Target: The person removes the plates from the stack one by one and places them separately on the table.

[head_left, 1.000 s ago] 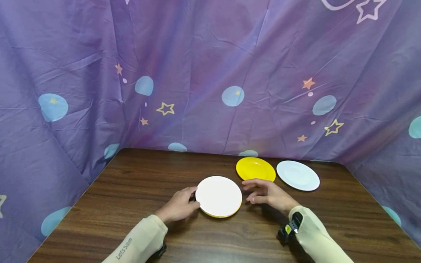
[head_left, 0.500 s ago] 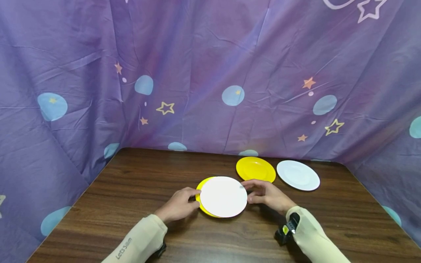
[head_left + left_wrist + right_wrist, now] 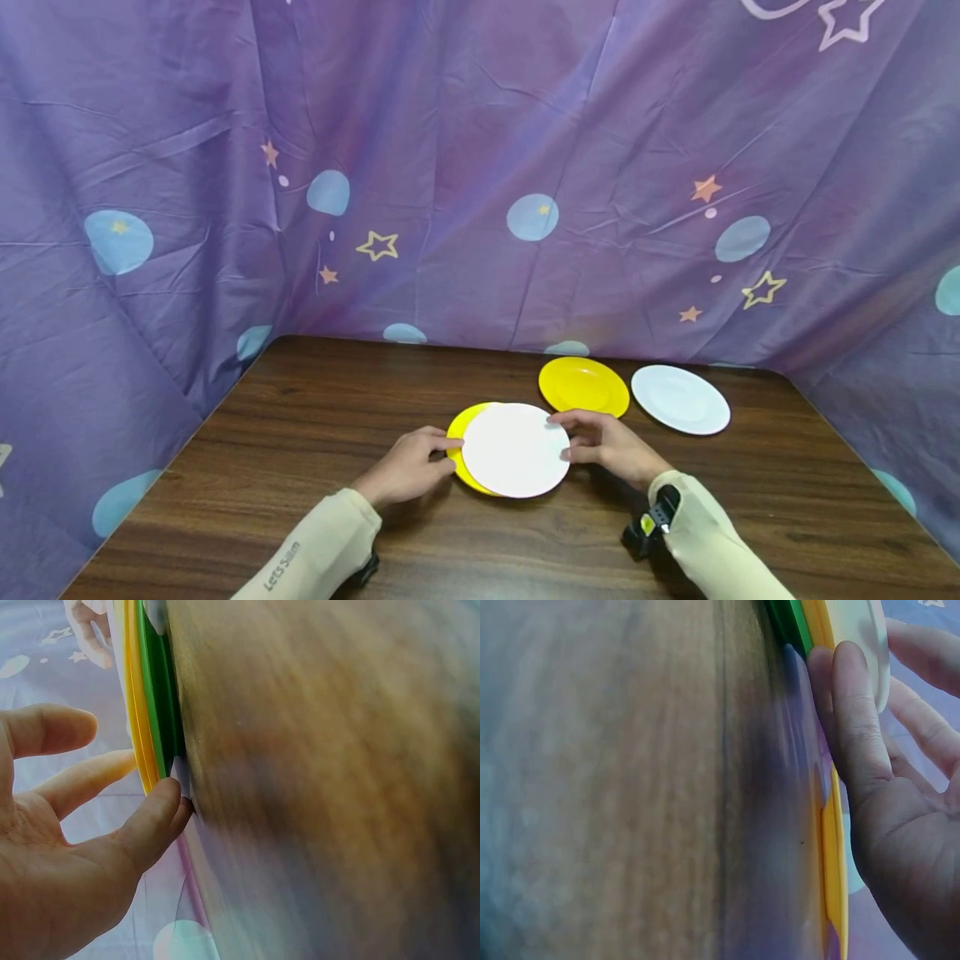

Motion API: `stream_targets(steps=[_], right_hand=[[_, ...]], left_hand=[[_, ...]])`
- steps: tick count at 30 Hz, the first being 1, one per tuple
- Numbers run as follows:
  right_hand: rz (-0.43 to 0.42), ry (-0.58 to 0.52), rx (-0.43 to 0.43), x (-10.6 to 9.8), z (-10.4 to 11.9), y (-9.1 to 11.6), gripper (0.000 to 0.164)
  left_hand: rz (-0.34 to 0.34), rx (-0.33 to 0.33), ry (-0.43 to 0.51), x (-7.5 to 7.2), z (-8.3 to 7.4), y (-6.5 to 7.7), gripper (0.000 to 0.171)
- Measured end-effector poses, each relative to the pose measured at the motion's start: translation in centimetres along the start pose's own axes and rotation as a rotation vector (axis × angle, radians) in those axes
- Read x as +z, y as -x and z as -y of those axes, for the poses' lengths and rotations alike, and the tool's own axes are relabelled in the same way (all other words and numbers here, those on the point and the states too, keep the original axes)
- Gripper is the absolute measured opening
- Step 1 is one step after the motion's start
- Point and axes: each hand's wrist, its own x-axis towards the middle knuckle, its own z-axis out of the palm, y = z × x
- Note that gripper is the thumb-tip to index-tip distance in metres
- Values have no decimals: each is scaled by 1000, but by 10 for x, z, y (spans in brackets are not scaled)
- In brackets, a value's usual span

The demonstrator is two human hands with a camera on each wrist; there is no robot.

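In the head view a white plate (image 3: 516, 450) lies over a yellow plate (image 3: 459, 468), shifted right, so a yellow crescent shows on the left. Below the yellow one, the left wrist view shows green plates (image 3: 160, 697) stacked near the tabletop. My left hand (image 3: 408, 467) touches the stack's left side, fairly straight fingers at the yellow and green rims. My right hand (image 3: 615, 448) pinches the white plate's right rim, thumb on the near side and fingers over the top. In the right wrist view this plate's edge (image 3: 881, 645) sits between thumb and fingers.
Behind my right hand, a second yellow plate (image 3: 585, 387) and another white plate (image 3: 680, 399) lie side by side on the brown wooden table (image 3: 360, 375). A purple patterned curtain (image 3: 450, 167) encloses the table's back and sides.
My right hand has taken hold of the white plate. The plate has slid right across the stack, uncovering yellow on the left. My left hand stays almost in place.
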Motion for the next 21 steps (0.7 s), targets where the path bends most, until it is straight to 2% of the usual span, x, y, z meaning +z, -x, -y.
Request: stream_targets(steps=[7,14,21], right_hand=[[10,1,47,0,3,1,53],[11,37,75,-1,3,1,53],[4,-6,96,-3,3,2,56]], left_hand=[[-4,-3,8,0,-1,1,40],[-22,21,-9,0,-1,1,40],[-22,29,-23,0,-1,0,42]])
